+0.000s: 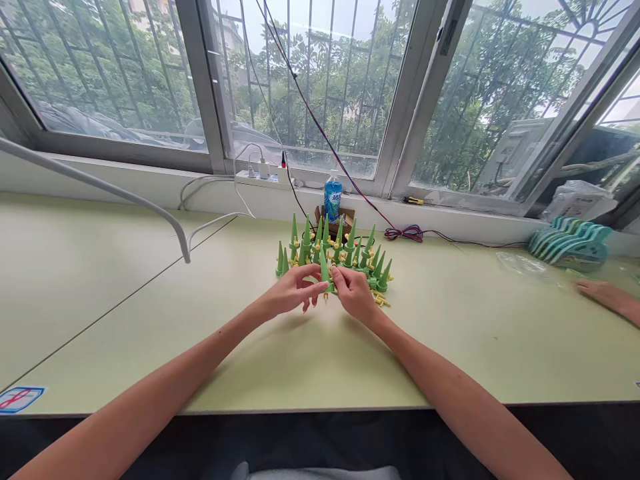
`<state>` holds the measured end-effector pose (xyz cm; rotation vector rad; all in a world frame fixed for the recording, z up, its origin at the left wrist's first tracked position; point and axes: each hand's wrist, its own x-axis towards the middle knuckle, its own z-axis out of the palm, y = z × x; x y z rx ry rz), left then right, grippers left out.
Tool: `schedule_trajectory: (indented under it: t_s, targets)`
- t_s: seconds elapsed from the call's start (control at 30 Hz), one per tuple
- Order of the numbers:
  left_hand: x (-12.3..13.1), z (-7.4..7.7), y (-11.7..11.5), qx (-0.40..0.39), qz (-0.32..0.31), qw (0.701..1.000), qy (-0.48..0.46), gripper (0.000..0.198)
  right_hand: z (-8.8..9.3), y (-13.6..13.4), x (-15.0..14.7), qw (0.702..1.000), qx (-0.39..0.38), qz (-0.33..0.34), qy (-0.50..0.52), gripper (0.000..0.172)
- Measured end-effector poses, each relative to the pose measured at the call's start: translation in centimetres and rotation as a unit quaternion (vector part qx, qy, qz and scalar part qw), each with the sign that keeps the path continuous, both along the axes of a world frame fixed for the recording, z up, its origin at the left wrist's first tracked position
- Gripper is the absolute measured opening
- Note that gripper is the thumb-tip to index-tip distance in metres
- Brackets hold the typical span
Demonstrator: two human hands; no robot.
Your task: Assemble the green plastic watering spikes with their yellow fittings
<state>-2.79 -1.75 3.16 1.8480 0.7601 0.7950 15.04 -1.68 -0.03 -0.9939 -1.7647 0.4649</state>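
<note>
- Nearly upright, the green spike (325,267) is held tip-up by the left hand (293,291), toward the tabletop (475,313)'s far edge.
- Base is thumb-hidden; the right hand (356,293)'s grasp cannot be told.

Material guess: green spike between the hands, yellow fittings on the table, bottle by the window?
Green spike: likely molded plastic, fairly matte; uniform color, smooth taper.
Yellow fittings: probably plastic too, given the flat, even color; too small to judge finish.
Bottle: probably plastic, glossy, judging by its see-through blue look.

This looks like a workroom. Pointed green plastic spikes (351,235) cluster on a long, pale-green bench (475,327) beneath grey-framed glass windows (320,87).
</note>
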Motion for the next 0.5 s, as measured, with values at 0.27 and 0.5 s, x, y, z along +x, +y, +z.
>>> schedule_trajectory:
  t_s: [0.27,0.5]
  targets:
    - [0.1,-1.1,0.5,0.073,0.059,0.995,0.024,0.039,-0.1,0.2,0.0,1.0,-0.002,-0.003,0.002,0.042]
    - [0.2,-1.6,0.9,0.08,0.094,0.992,0.031,0.037,-0.1,0.2,-0.2,1.0,-0.001,-0.014,0.013,0.041]
